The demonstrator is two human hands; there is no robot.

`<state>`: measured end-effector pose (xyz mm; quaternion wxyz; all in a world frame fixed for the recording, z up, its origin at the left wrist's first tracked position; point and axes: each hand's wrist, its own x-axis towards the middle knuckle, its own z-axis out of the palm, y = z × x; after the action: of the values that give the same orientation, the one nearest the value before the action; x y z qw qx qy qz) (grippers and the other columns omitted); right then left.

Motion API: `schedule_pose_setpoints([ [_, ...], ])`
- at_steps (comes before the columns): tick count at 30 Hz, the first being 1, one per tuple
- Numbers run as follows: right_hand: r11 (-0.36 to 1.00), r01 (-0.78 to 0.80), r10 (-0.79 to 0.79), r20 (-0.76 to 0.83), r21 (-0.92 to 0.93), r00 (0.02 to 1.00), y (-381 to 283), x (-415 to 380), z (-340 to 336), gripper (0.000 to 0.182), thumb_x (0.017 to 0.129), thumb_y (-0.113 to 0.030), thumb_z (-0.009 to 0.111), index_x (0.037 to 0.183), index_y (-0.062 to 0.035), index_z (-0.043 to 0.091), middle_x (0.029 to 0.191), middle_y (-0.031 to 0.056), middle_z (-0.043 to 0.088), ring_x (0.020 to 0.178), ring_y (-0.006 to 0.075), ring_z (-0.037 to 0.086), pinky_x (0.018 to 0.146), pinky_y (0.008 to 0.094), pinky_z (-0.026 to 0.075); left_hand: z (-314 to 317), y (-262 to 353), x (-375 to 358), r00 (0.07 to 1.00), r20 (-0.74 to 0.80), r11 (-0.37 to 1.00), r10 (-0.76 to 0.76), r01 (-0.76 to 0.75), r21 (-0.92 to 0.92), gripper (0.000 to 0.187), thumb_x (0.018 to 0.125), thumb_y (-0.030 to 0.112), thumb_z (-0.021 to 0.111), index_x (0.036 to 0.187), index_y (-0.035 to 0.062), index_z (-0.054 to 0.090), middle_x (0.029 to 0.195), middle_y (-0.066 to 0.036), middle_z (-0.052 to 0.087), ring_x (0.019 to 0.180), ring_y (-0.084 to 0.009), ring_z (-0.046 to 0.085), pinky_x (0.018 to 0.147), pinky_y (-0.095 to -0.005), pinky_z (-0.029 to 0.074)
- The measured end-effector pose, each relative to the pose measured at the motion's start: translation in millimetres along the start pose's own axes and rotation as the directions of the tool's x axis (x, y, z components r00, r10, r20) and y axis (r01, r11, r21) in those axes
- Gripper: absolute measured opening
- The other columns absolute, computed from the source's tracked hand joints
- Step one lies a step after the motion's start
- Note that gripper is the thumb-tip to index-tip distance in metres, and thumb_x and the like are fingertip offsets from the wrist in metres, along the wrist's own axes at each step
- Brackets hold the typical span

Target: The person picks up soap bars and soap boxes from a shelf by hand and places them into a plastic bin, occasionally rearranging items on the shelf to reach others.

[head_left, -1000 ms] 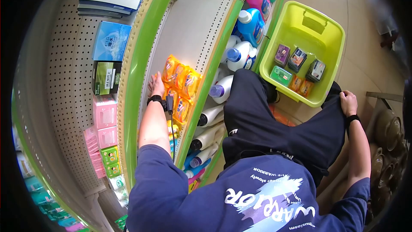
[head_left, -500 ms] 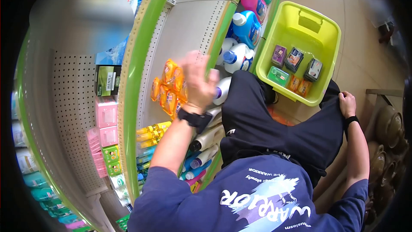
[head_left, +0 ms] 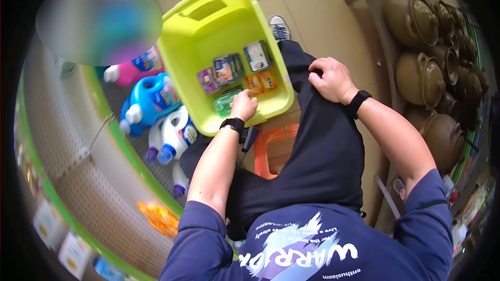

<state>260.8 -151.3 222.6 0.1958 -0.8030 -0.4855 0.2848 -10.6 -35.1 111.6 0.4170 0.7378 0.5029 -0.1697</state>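
Note:
My left hand [head_left: 245,105] is down inside the yellow-green basket [head_left: 179,15], its fingers curled at the end of a green packet [head_left: 225,104]; the fingertips are partly hidden. Close by on the basket floor lie orange packets [head_left: 261,81], a purple packet [head_left: 207,80], dark packets [head_left: 227,68] and a dark-and-white packet [head_left: 257,55]. My right hand [head_left: 333,79] rests over my knee on the black trousers, fingers loosely bent and holding nothing.
Left of the basket, the shelf carries a blue detergent bottle [head_left: 153,99], a pink bottle [head_left: 136,68] and a white bottle [head_left: 177,134]. Orange packs [head_left: 159,217] lie on another shelf section. An orange plastic stool [head_left: 263,153] is between my legs. Brown clay pots [head_left: 419,78] stack at right.
My left hand has moved from beside the orange packs on the shelf into the basket. The view has turned right toward the basket and pots. My right hand stays on my knee.

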Motion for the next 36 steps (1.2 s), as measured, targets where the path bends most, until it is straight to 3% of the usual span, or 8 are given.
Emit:
schedule_pose_setpoints([
  [9,0.991,0.089,-0.097,0.078,0.104,0.992,0.7,24.0,-20.2,0.022,0.069,-0.014,0.064,0.087,-0.0024,0.065,0.101,0.0139,0.065,0.095,0.0332,0.059,0.083,0.0419,0.048,123.0,-11.8,133.3,0.955,0.089,0.949,-0.284,0.293,-0.118,0.056,0.080,0.030,0.068,0.122,-0.0050,0.057,0.121,-0.029,0.061,0.113,-0.0381,0.060,0.097,-0.0402,0.047],
  [10,0.989,0.079,-0.091,0.096,0.122,0.991,2.3,25.0,-22.1,0.023,0.068,-0.013,0.064,0.088,-0.0019,0.065,0.103,0.0147,0.065,0.097,0.0340,0.059,0.083,0.0421,0.048,217.3,-88.3,172.0,0.996,0.030,0.960,-0.086,0.075,0.268,0.063,0.080,0.038,0.066,0.128,-0.0006,0.055,0.128,-0.025,0.058,0.119,-0.0362,0.056,0.100,-0.0401,0.044],
  [13,0.988,0.050,-0.071,0.143,0.145,0.987,7.6,27.0,-23.7,0.027,0.066,-0.012,0.062,0.091,-0.0013,0.065,0.106,0.0157,0.064,0.100,0.0358,0.059,0.084,0.0429,0.048,206.5,-62.5,174.1,0.970,0.123,0.967,-0.210,0.225,-0.124,0.066,0.085,0.052,0.055,0.136,0.0104,0.051,0.139,-0.011,0.054,0.124,-0.0337,0.052,0.102,-0.0430,0.042],
  [19,0.989,0.061,-0.080,0.150,0.132,0.985,3.4,27.8,-24.5,0.026,0.066,-0.013,0.063,0.090,-0.0014,0.064,0.106,0.0148,0.064,0.100,0.0353,0.059,0.085,0.0434,0.048,185.6,-60.4,170.2,0.971,0.189,0.981,-0.149,0.121,0.154,0.056,0.083,0.036,0.054,0.132,0.0088,0.054,0.132,-0.018,0.058,0.119,-0.0339,0.057,0.098,-0.0426,0.047],
  [23,0.994,0.072,-0.080,0.102,0.078,0.992,-5.2,20.5,-17.1,0.022,0.070,-0.015,0.062,0.087,-0.0028,0.066,0.103,0.0132,0.065,0.098,0.0333,0.059,0.087,0.0416,0.048,66.7,11.2,108.8,0.863,0.356,0.922,-0.358,0.387,-0.013,0.051,0.071,0.038,0.073,0.100,-0.0030,0.069,0.103,-0.021,0.070,0.098,-0.0320,0.068,0.086,-0.0382,0.054],
  [26,0.997,0.073,-0.075,0.051,0.035,0.996,-9.4,14.0,-8.2,0.019,0.073,-0.017,0.061,0.084,-0.0032,0.068,0.097,0.0129,0.067,0.095,0.0324,0.060,0.086,0.0410,0.049,5.1,26.0,52.0,0.881,0.431,0.934,-0.194,0.300,-0.193,0.057,0.069,0.037,0.076,0.106,-0.0038,0.065,0.098,-0.021,0.070,0.094,-0.0269,0.069,0.081,-0.0370,0.055],
  [29,0.997,0.072,-0.073,0.058,0.019,0.996,-19.1,10.4,-5.3,0.021,0.076,-0.020,0.059,0.084,-0.0026,0.068,0.095,0.0147,0.068,0.094,0.0326,0.061,0.084,0.0401,0.050,-55.0,26.5,-31.5,0.966,0.257,0.854,0.042,0.099,-0.511,0.067,0.069,0.026,0.075,0.124,-0.0039,0.050,0.103,-0.022,0.066,0.097,-0.0276,0.067,0.084,-0.0372,0.054],
  [36,0.996,0.048,-0.044,0.059,-0.069,0.997,-28.4,9.4,4.7,0.030,0.081,-0.025,0.057,0.089,-0.0006,0.071,0.090,0.0206,0.069,0.087,0.0368,0.065,0.080,0.0410,0.051,-231.5,-6.2,-250.2,0.821,-0.563,0.908,0.095,-0.303,-0.288,0.069,0.067,0.012,0.080,0.127,0.0035,0.047,0.109,-0.010,0.061,0.102,-0.0190,0.060,0.093,-0.0332,0.048],
])
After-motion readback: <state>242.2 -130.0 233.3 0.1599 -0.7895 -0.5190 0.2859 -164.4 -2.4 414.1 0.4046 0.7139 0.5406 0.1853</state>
